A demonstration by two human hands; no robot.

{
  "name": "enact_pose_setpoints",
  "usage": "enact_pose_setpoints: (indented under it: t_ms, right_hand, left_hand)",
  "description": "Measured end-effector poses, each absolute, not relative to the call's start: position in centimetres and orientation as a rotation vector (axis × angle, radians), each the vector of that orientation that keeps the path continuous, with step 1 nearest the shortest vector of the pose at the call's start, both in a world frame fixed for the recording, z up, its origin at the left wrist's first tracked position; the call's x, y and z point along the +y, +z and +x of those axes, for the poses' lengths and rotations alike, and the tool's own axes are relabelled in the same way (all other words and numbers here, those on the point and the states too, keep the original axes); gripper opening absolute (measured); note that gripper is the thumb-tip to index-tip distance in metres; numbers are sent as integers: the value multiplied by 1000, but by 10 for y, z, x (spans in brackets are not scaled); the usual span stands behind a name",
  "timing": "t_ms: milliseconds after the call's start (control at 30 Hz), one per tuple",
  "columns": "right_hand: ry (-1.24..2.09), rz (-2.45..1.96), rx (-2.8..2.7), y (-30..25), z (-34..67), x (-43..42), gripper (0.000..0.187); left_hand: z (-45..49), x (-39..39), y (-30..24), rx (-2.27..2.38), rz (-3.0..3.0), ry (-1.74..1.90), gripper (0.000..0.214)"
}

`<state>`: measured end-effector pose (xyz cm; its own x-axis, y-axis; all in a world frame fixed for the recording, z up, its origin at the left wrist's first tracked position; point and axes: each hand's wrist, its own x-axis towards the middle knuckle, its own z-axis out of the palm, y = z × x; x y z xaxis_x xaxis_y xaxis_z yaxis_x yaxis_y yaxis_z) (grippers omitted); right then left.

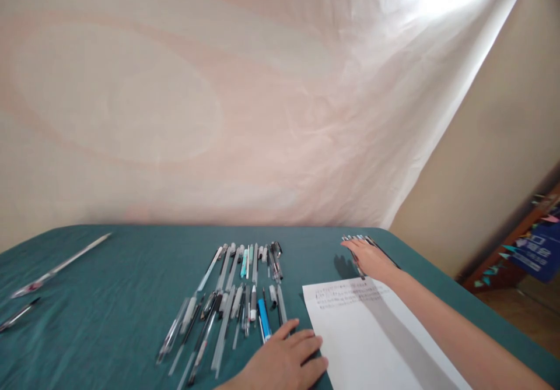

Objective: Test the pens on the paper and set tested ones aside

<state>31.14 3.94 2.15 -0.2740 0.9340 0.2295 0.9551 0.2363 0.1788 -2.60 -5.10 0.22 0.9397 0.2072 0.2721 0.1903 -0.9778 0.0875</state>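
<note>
Head view: the right hand (368, 257) reaches palm-down over a small group of pens (381, 250) at the far right of the table, and its fingers point to the left; whether they grip any of these pens I cannot tell. One dark pen beyond that hand runs from far left to near right. The left hand (286, 356) lies palm-down and unclenched, fingers parted, between the pens at the centre and the left edge of a paper sheet (343, 343). Most central pens lie lengthwise, away from the wearer, in two rows: the farther row (255, 264) fans out toward the near side, while the nearer row (224, 323) mostly slants from near left to far right. A blue pen (264, 319) tilts the other way, its far end leftward. Which ends are tips is too small to tell. Lines of dark writing (345, 294) cross the sheet's far part, illegible at this size; white marks on a blue panel (537, 253) at far right are equally unreadable. Clear, smooth, slim barrels predominate, with frosted, black and turquoise parts among them. Wrinkled green cloth (122, 308) covers the table, its far corners rounded.
</note>
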Motion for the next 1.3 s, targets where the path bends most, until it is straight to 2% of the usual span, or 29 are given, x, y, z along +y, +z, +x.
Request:
enact_pose_setpoints:
  t_ms: [233,533,633,900,1067,1300]
  right_hand:
    - [-514,-1915,-2483,9,331,77,39]
    - [-453,-1976,-2374,10,320,68,47]
    - [-371,-1995,-2264,14,294,65,45]
    - [94,-1852,-2131,9,173,68,18]
    - [288,-1781,-2040,-2,126,78,17]
    - [421,-1806,-1938,-12,119,81,14]
  left_hand:
    - [-23,-48,-14,324,3066,584,23]
    - [-22,-47,-16,327,3066,625,20]
    - [-22,-47,-15,323,3078,617,19]
    - [-19,-42,-35,326,3116,687,19]
    - [-17,-41,-41,343,3101,668,18]
    - [-19,-45,-22,382,3032,649,16]
